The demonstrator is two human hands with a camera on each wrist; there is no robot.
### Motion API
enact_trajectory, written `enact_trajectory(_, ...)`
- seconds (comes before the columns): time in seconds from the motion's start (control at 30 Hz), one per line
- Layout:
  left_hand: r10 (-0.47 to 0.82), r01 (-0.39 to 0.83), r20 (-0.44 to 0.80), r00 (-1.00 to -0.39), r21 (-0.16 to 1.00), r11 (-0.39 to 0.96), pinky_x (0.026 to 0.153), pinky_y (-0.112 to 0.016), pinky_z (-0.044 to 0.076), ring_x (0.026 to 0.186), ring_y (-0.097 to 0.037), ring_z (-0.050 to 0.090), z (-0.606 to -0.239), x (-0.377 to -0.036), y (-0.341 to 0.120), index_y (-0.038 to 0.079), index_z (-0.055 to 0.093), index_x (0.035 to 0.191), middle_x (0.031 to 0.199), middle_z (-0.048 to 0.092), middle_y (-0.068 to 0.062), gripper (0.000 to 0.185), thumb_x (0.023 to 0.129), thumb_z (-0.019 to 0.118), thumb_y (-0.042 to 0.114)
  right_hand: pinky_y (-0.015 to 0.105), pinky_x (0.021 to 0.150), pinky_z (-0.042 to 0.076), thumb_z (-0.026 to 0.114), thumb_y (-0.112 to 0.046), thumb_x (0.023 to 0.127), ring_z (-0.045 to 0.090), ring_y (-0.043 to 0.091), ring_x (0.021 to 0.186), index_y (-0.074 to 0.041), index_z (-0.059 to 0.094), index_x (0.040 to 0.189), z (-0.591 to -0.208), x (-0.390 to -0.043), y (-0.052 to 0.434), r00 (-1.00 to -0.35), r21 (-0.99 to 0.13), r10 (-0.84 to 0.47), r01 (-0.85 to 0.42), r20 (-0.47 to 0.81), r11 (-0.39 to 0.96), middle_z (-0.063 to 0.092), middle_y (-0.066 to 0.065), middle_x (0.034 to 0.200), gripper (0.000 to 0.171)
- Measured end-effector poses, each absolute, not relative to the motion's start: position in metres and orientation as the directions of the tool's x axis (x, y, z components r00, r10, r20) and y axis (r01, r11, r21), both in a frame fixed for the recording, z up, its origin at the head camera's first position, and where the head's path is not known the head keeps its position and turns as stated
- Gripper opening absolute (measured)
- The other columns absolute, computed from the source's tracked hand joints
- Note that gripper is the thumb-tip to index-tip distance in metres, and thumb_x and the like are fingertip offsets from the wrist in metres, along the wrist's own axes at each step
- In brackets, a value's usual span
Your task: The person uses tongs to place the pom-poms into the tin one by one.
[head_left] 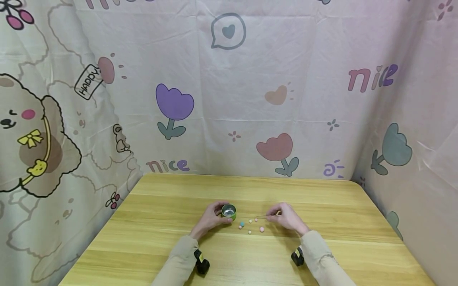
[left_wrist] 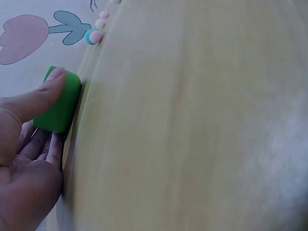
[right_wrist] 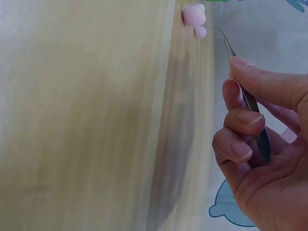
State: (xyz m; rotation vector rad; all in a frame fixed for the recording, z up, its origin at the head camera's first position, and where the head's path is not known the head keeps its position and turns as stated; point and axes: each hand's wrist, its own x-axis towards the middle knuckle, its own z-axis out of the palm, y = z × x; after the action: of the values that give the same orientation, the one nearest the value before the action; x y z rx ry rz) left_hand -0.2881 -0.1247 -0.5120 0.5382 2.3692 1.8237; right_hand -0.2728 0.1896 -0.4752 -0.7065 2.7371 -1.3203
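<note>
A small green tin [head_left: 229, 211] with a shiny inside stands open on the wooden table [head_left: 179, 254]. My left hand [head_left: 212, 217] grips it from the left; the left wrist view shows the thumb [left_wrist: 45, 94] lying on the green tin [left_wrist: 60, 102] with the fingers curled behind. My right hand [head_left: 288, 217] pinches thin metal tweezers [head_left: 266, 216], whose tips point left, just above the table. In the right wrist view the tweezers [right_wrist: 250, 103] run between thumb and fingers. Several small pastel balls [head_left: 250, 227] lie between the hands, a pink ball [right_wrist: 194, 15] among them.
Printed cloth with tulips and cartoon animals hangs behind and on both sides of the table [head_left: 229, 99]. A black wrist camera [head_left: 201, 262] sits on each forearm. Bare wood stretches in front of and behind the hands.
</note>
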Motion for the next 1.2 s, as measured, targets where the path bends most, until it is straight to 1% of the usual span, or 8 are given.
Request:
enact_trajectory(0.1, 0.335, 0.211, 0.131, -0.933, 0.954, 0.214, 0.116, -0.056, 0.042, 0.131, -0.048, 0.053, -0.5121, -0.2880, -0.1246, -0.013, 0.049, 0.138, 0.137, 0.055, -0.033, 0.067, 0.081, 0.081, 0.001, 0.017, 0.061, 0.049, 0.076, -0.009, 0.085, 0.055, 0.000, 0.068, -0.002, 0.077, 0.090, -0.4759, -0.2738, 0.1902, -0.895, -0.748, -0.412, -0.391, 0.173, 0.537, 0.072, 0.007, 0.080, 0.008)
enact_trajectory(0.33, 0.341, 0.209, 0.130, -0.931, 0.956, 0.208, 0.114, -0.054, 0.045, 0.130, -0.048, 0.054, -0.5121, -0.2877, -0.1247, -0.011, 0.050, 0.138, 0.138, 0.054, -0.032, 0.067, 0.081, 0.082, 0.000, 0.017, 0.056, 0.045, 0.076, -0.005, 0.084, 0.052, 0.002, 0.064, 0.000, 0.077, 0.089, -0.4789, -0.2762, 0.1891, -0.895, -0.751, -0.418, -0.380, 0.153, 0.540, 0.070, 0.007, 0.077, 0.007)
enact_trajectory(0.47, 0.337, 0.212, 0.134, -0.932, 0.956, 0.204, 0.114, -0.054, 0.045, 0.130, -0.048, 0.054, -0.5119, -0.2879, -0.1248, -0.011, 0.050, 0.138, 0.138, 0.054, -0.032, 0.067, 0.080, 0.082, 0.000, 0.016, 0.054, 0.044, 0.076, -0.004, 0.083, 0.051, 0.000, 0.062, -0.001, 0.077, 0.087, -0.4796, -0.2768, 0.1882, -0.898, -0.743, -0.414, -0.379, 0.150, 0.552, 0.070, 0.005, 0.076, 0.005)
enact_trajectory(0.63, 0.336, 0.209, 0.133, -0.932, 0.957, 0.203, 0.113, -0.054, 0.045, 0.129, -0.047, 0.054, -0.5121, -0.2882, -0.1250, -0.011, 0.050, 0.138, 0.139, 0.054, -0.032, 0.067, 0.080, 0.082, 0.000, 0.016, 0.055, 0.044, 0.076, -0.004, 0.083, 0.050, -0.001, 0.062, -0.002, 0.077, 0.086, -0.4798, -0.2775, 0.1880, -0.896, -0.731, -0.415, -0.390, 0.159, 0.560, 0.070, 0.004, 0.075, 0.004)
enact_trajectory(0.87, 0.342, 0.216, 0.136, -0.930, 0.955, 0.206, 0.113, -0.055, 0.045, 0.129, -0.047, 0.055, -0.5127, -0.2887, -0.1254, -0.011, 0.050, 0.138, 0.138, 0.054, -0.032, 0.066, 0.081, 0.082, 0.001, 0.016, 0.055, 0.044, 0.077, -0.004, 0.083, 0.051, 0.001, 0.063, -0.002, 0.077, 0.085, -0.4804, -0.2787, 0.1869, -0.893, -0.720, -0.419, -0.398, 0.163, 0.568, 0.070, 0.004, 0.075, 0.003)
enact_trajectory(1.2, 0.336, 0.210, 0.129, -0.933, 0.954, 0.216, 0.113, -0.055, 0.046, 0.129, -0.047, 0.055, -0.5127, -0.2888, -0.1251, -0.011, 0.050, 0.138, 0.138, 0.054, -0.032, 0.067, 0.080, 0.082, 0.000, 0.016, 0.054, 0.042, 0.077, -0.007, 0.083, 0.050, 0.000, 0.062, -0.002, 0.077, 0.083, -0.4796, -0.2784, 0.1848, -0.897, -0.710, -0.409, -0.397, 0.167, 0.582, 0.070, 0.003, 0.075, 0.005)
